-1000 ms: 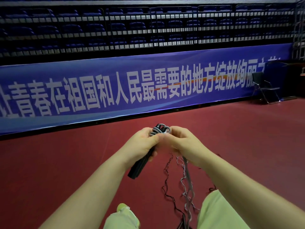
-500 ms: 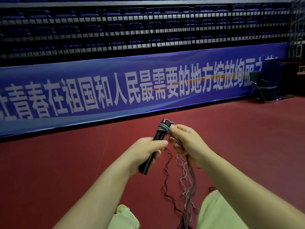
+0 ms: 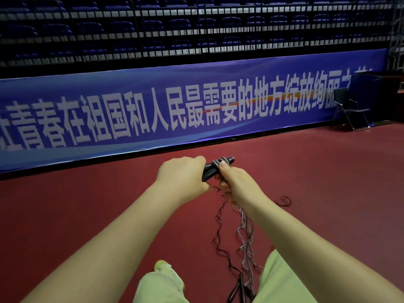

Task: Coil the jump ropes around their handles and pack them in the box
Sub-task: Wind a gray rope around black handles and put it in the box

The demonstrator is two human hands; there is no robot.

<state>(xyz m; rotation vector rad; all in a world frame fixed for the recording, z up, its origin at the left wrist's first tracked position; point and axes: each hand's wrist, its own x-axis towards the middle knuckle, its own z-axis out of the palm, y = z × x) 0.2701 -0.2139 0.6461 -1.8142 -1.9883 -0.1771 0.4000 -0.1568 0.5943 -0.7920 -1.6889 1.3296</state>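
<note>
My left hand (image 3: 181, 174) grips a pair of black jump rope handles (image 3: 227, 160) held nearly level, tips pointing right. A few turns of grey rope (image 3: 218, 163) cross the handles near their right end. My right hand (image 3: 237, 184) pinches the grey rope against the handles from the near side. Below my hands the loose rope (image 3: 248, 235) hangs down to the floor, beside a thinner dark rope (image 3: 219, 228). More black handles (image 3: 237, 288) lie on the floor between my knees. No box is in view.
I am over a dark red sports floor (image 3: 87, 215). A long blue banner (image 3: 153, 110) with white characters runs along the barrier ahead, with folded seating above. A black folding chair (image 3: 347, 110) stands at the far right. My knees in pale green trousers (image 3: 161, 285) sit at the bottom.
The handles have swung from steeply tilted to nearly level, tips now pointing right. My left hand rose and rolled over on top. My right hand carried the rope round to the near side.
</note>
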